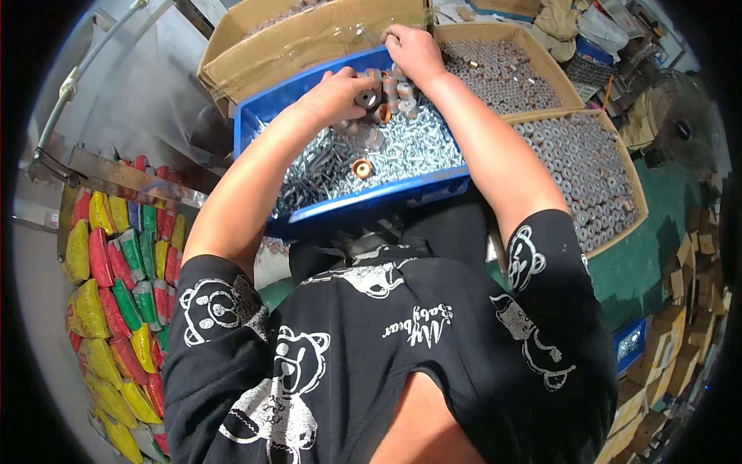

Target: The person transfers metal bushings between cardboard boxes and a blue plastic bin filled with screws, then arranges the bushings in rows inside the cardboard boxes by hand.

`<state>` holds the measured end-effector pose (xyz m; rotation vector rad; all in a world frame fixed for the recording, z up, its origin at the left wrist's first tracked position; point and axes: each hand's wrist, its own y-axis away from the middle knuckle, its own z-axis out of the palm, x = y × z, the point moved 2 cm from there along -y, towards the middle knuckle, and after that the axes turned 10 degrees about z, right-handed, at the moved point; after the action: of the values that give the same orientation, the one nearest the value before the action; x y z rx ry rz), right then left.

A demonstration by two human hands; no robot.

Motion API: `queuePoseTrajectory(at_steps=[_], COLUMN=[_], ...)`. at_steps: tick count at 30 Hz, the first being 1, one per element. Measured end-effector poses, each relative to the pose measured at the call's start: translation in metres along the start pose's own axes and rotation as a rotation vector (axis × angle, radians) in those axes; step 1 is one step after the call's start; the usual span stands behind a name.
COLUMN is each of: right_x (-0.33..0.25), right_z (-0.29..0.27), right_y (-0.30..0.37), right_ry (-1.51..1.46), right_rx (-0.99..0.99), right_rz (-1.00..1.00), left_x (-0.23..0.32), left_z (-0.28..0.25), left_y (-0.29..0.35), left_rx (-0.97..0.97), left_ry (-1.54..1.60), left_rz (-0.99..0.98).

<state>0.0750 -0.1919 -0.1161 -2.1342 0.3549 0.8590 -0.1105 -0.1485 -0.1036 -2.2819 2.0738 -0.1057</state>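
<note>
A blue plastic bin (340, 207) in front of me holds loose silvery screws (421, 139) and darker screws (305, 170). My left hand (328, 99) reaches over it, its fingers wrapped round a grey, ring-ended cylindrical roller (366, 98). Several similar grey and brown pieces lie between my hands on top of the screws. An orange-brown cup-shaped piece (362, 168) sits nearer to me on the screws. My right hand (416, 54) is at the bin's far edge, fingers curled by the cardboard; whatever they hold is hidden.
Beyond the bin stands an open cardboard box (267, 66). To the right, two cardboard boxes hold packed grey rollers (576, 174) and smaller metal pieces (495, 73). A fan (684, 127) is at far right, and a small blue bin (630, 344) lies lower. Colourful packets (124, 286) are piled at left.
</note>
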Motion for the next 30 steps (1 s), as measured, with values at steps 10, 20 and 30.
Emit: queuePoseTrajectory(at_steps=[10, 20, 30], right_x=[-0.056, -0.031, -0.036], right_z=[-0.043, -0.058, -0.061], right_y=[0.085, 0.123, 0.123], right_ry=[0.697, 0.699, 0.676], right_rx=[-0.744, -0.913, -0.948], right_rz=[-0.209, -0.077, -0.083], left_x=[0.018, 0.068, 0.056], left_z=[0.001, 0.017, 0.001], left_y=[0.046, 0.087, 0.081], left_rx=[0.168, -0.250, -0.002], left_ry=[-0.173, 0.223, 1.362], left_rz=[0.010, 0.072, -0.260])
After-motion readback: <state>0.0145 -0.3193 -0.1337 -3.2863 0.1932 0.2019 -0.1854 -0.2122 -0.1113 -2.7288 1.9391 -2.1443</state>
